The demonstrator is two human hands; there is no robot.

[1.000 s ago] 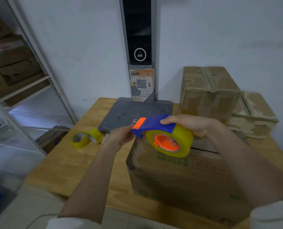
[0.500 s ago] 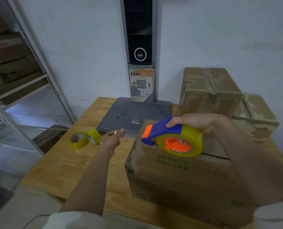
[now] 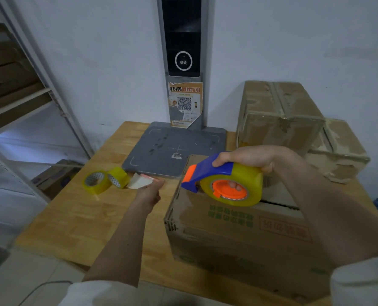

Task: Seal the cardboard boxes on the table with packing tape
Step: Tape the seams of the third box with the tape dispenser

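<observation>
Two hands: right hand [image 3: 247,157] grips tape dispenser [image 3: 225,184] over box [image 3: 238,235] edge; left hand [image 3: 149,192] grip unclear.

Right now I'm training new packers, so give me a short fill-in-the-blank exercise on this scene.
1. The right hand grips the tape dispenser, which holds a roll of ____ tape.
2. The dispenser hangs over the nearest cardboard box, whose top seam is still ____.
3. The number of loose tape rolls lying on the table is ____.

Missing: yellow; open; two
</observation>
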